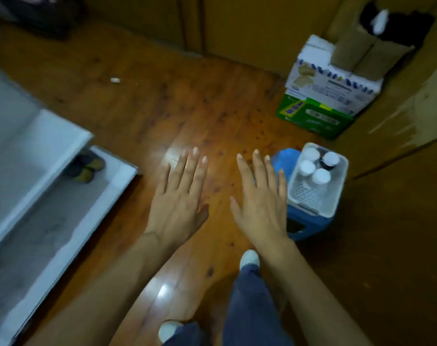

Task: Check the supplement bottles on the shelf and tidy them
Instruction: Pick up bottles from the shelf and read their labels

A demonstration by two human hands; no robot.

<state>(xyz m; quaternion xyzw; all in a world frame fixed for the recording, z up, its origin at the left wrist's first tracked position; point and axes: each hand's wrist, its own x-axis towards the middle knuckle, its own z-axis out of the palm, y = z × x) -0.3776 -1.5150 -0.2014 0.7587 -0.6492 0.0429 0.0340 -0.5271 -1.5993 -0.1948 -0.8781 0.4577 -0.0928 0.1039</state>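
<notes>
Several supplement bottles [317,167] with white caps stand upright in a white plastic basket [310,199], which sits on a blue stool [312,224] at the right. My left hand [178,199] and my right hand [261,199] are held flat over the wooden floor, palms down, fingers straight and spread, holding nothing. The right hand's little finger lies close to the basket's left wall; I cannot tell if it touches. A white shelf unit [62,186] stands at the left, seen from above.
A pair of dark shoes [86,166] lies on the shelf's lower level. Stacked cartons [330,96] stand at the back right against wooden cabinets [237,26]. My legs and socked feet [248,258] are at the bottom. A small white scrap [115,80] lies on the floor.
</notes>
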